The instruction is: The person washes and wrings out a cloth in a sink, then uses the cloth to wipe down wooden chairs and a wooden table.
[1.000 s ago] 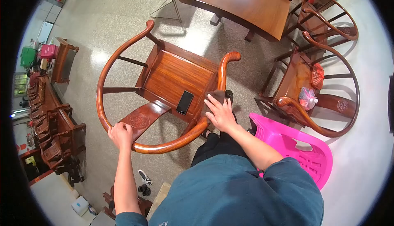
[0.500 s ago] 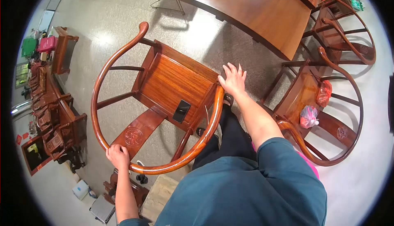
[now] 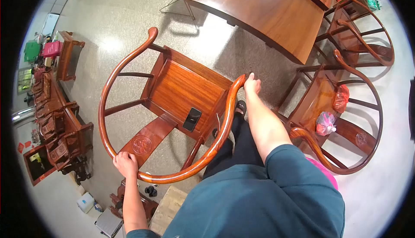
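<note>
A reddish-brown wooden armchair point(image 3: 186, 82) with a curved rail stands in front of me. A carved round motif marks its back splat. My left hand point(image 3: 126, 164) is closed over the top of the curved rail, beside the splat. At the other side, my right hand point(image 3: 252, 85) is closed at the forward tip of the armrest, thumb uppermost; its fingers are partly hidden. A black phone point(image 3: 192, 119) lies on the seat near the back edge.
Another wooden armchair point(image 3: 315, 95) stands to the right, holding a red plastic bag point(image 3: 341, 98) and a pale knotted bag point(image 3: 325, 123). Ahead is a large wooden table point(image 3: 255, 13). Carved wooden furniture point(image 3: 56, 121) lines the left side.
My right hand has gone from spread fingers over the armrest tip to a closed shape there, uncovering more of the tip. My left hand stays on the rail.
</note>
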The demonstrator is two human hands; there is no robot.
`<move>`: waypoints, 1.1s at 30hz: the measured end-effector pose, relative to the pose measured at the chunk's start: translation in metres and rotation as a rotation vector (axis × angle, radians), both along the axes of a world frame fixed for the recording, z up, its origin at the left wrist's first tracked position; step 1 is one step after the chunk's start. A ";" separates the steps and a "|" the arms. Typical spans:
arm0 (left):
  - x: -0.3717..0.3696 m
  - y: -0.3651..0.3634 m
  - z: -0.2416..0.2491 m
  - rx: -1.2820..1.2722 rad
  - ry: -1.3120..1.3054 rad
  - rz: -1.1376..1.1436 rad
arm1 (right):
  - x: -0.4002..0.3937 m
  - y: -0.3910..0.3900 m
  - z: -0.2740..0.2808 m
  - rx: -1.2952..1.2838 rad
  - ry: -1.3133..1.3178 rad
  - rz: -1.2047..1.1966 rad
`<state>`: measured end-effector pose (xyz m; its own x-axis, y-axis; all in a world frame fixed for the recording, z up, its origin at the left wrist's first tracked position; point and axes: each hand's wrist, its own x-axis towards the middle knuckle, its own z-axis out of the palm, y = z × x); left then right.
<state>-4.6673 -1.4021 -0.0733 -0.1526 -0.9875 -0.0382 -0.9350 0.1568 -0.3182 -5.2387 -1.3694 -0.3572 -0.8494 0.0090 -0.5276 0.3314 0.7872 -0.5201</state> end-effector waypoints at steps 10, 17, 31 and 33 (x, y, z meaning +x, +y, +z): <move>0.008 0.004 -0.002 -0.048 -0.009 -0.047 | 0.156 0.104 0.111 -0.154 0.100 0.493; 0.018 0.008 -0.010 -0.082 0.048 -0.111 | 0.262 0.228 0.189 -0.467 -0.504 1.488; -0.097 0.125 -0.024 0.061 1.094 -0.390 | 0.106 0.333 0.276 -0.978 -0.728 0.107; -0.151 0.158 -0.023 0.294 1.200 -0.413 | 0.105 0.341 0.269 -0.934 -0.583 0.311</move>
<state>-4.8180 -1.2443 -0.0960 -0.5308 -0.8378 0.1280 -0.4768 0.4201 0.7722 -5.1340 -1.0282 -0.0879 -0.3701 -0.7612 -0.5325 0.5730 0.2641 -0.7758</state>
